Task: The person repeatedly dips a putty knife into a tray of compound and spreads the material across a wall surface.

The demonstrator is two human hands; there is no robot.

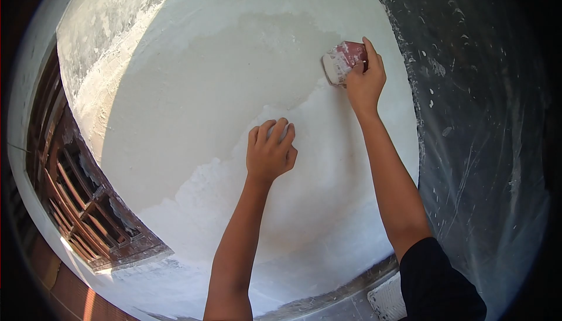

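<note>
A wide paintbrush (345,62) with a reddish-brown body and whitish, paint-caked bristles is gripped in my right hand (367,81). Its bristle end points left against the wall (193,122), near the upper right. The wall is pale greenish-grey above, with a brighter white coat spreading below a ragged line. My left hand (271,150) is lower and nearer the middle, its fingers curled close to the wall. A bit of something whitish shows between those fingers, too hidden to name.
A brown wooden window frame with bars (88,204) is at the left. Dark, paint-spattered plastic sheeting (474,116) covers the right side. At the bottom is a white textured object (387,297), partly hidden by my dark sleeve. Sunlight falls on the rough upper-left wall.
</note>
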